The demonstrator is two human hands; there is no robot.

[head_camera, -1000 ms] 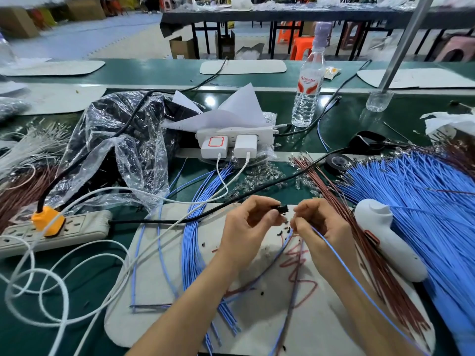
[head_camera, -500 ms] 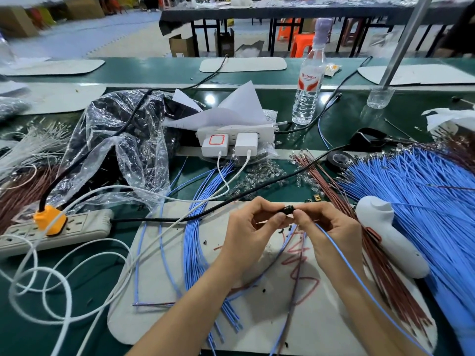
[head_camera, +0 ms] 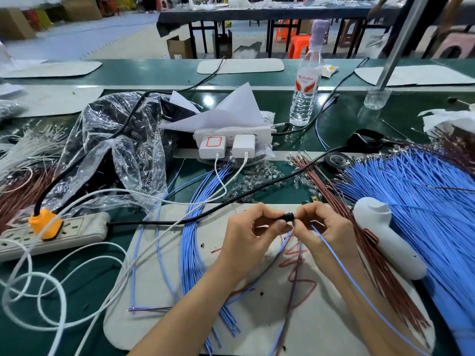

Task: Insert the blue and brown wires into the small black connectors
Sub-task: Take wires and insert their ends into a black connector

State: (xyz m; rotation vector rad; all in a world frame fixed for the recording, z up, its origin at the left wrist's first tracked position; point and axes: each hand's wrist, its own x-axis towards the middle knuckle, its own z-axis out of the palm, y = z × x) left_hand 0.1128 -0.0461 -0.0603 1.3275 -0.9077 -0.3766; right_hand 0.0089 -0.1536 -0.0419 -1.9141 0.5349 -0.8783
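A small black connector (head_camera: 288, 216) sits between my two hands above the white mat (head_camera: 164, 299). My left hand (head_camera: 250, 233) pinches it from the left with thumb and forefinger. My right hand (head_camera: 325, 231) pinches a blue wire (head_camera: 359, 291) at the connector's right end; the wire trails down along my right forearm. A brown wire (head_camera: 293, 286) and another blue wire hang below the connector over the mat. Whether the wire tip is inside the connector is hidden by my fingertips.
A big fan of blue wires (head_camera: 424, 201) and a row of brown wires (head_camera: 372, 255) lie at right, with a white handheld tool (head_camera: 385, 237) on them. More blue wires (head_camera: 195, 240), a power strip (head_camera: 51, 233), white cables, a plastic bag (head_camera: 115, 150) and a water bottle (head_camera: 307, 80) surround the mat.
My hands have come together: the right hand moved left and brought the blue wire's end up to the connector, which the left hand keeps holding.
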